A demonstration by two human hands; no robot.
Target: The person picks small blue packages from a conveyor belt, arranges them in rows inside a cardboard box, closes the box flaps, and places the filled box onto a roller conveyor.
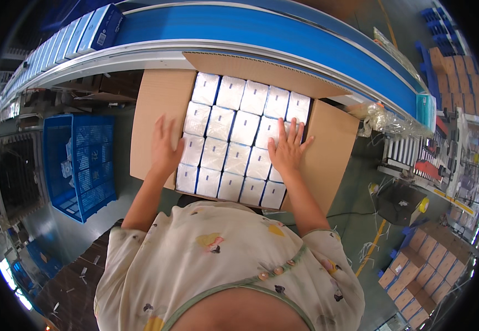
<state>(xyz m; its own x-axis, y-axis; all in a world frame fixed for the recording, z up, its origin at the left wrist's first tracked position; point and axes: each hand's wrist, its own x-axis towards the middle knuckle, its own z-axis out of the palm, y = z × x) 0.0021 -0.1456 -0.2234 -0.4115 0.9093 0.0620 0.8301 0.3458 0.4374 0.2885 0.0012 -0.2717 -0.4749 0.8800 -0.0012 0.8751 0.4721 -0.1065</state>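
Observation:
An open cardboard carton [162, 94] stands in front of me with its flaps folded outward. Rows of white-topped, film-wrapped packs with blue edges [235, 158] fill it, standing side by side. My right hand [289, 146] lies on the packs near the carton's right side, fingers spread and holding nothing. Over the left flap, beside the leftmost packs, is my left hand [166, 146]; its fingers are apart and slightly blurred, with nothing in them. Whether that hand touches the flap I cannot tell.
Beyond the carton runs a blue conveyor belt [206, 28], with a row of blue-and-white boxes [87, 32] at its left. A blue plastic crate [93, 165] stands on the left. Clear plastic film [383, 118] hangs at the conveyor's right end. Stacked cartons [424, 270] sit lower right.

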